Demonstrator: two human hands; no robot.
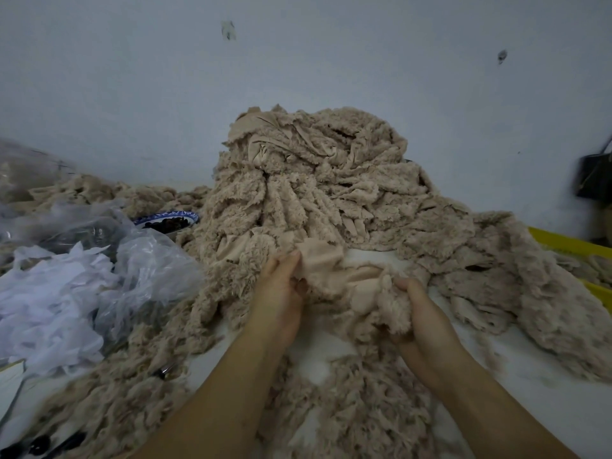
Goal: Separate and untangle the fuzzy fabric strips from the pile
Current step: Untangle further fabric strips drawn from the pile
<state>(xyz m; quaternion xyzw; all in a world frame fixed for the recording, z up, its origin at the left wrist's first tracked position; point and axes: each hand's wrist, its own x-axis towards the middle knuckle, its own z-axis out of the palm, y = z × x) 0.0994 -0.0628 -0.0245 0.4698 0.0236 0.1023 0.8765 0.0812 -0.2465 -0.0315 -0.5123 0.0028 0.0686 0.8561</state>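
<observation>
The left grip (281,293) and the right grip (420,321) met over the middle of the white worktop (516,359). Both held the same fuzzy fabric strip (334,273). The left grip pinched its smooth beige backing between thumb and fingers, and the right grip's fingers were curled round a bunched, fluffy part of it. The strip lay crumpled between them, touching the foot of the pile (314,187).

That pile of tangled beige strips rose high toward the far edge, against the pale wall (298,61), and slumped down toward the right edge. Loose strips (351,412) lay spread along the near edge, under and between the forearms.

Toward the left edge sat a clear plastic bag (145,270) beside a heap of white scraps (56,303). A blue-patterned bowl (175,215) with dark contents sat between the bag and the pile, partly hidden. A yellow crate (569,244) showed at the right edge, half covered by strips.
</observation>
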